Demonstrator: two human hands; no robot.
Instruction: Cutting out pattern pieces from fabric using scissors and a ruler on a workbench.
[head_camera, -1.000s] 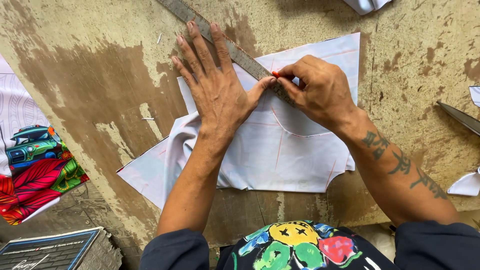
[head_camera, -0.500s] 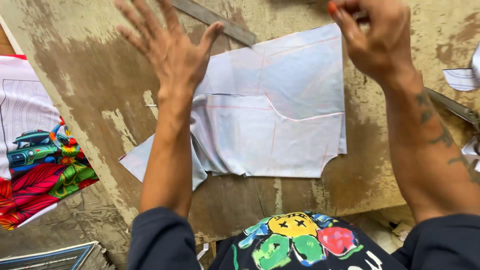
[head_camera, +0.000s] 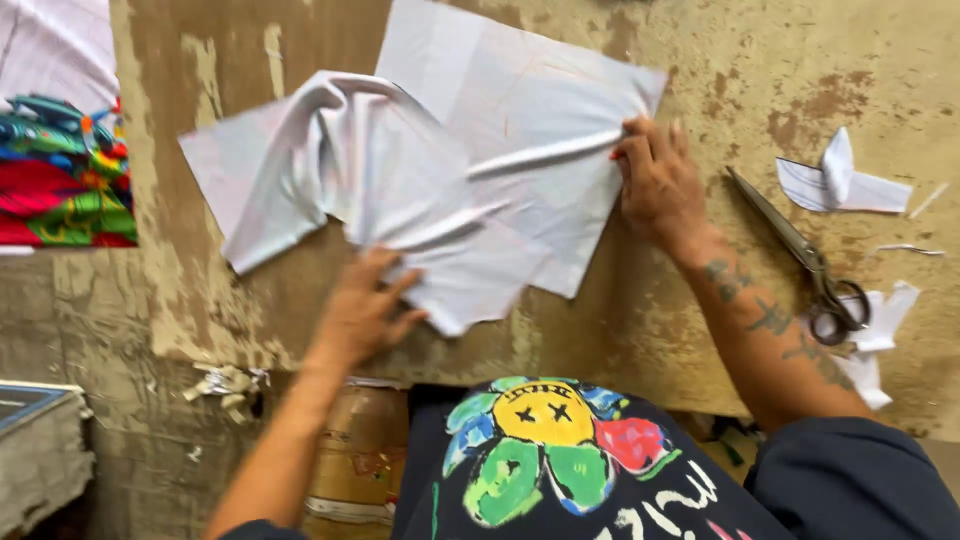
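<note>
A pale white piece of cut fabric (head_camera: 440, 170) lies rumpled on a worn wooden table (head_camera: 700, 60). My left hand (head_camera: 365, 305) grips the fabric's near edge, fingers curled into the folds. At the cloth's right edge, my right hand (head_camera: 655, 180) pinches it and pulls a tight crease across it. The left part of the cloth is bunched up and lifted off the table.
Metal scissors (head_camera: 800, 255) lie on the table right of my right forearm. White fabric scraps (head_camera: 840, 185) sit farther right, more scraps (head_camera: 880, 330) by the scissor handles. Bright printed cloth (head_camera: 60, 170) lies at the far left. The table's near edge runs below my left hand.
Both hands were raised above the flat cloth; now they have come down and gripped it, and the cloth is bunched and dragged. The ruler is out of view.
</note>
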